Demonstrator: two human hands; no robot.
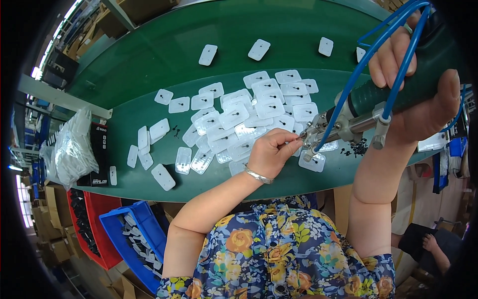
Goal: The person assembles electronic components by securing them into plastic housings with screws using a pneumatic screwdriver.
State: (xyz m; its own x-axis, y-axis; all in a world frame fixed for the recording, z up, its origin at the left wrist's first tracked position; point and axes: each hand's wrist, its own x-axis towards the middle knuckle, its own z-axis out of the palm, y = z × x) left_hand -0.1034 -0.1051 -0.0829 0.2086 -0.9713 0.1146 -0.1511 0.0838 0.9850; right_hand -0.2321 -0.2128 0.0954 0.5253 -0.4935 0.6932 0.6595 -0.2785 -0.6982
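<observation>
Tool (371, 99) slants over the right side of the tabletop (122, 130), its tip above white plates (234, 115). The right hand (422, 121) wraps its fingers round the body; the left hand (269, 155) pinches at the tip, any part between hidden. Positioning at the tip seems in hand; the next move likely calls for steady alignment.

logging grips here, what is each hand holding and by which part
The right hand holds the hose-fed tool by its dark green body. The left hand pinches at its metal tip; whether it holds a small part cannot be told.
</observation>
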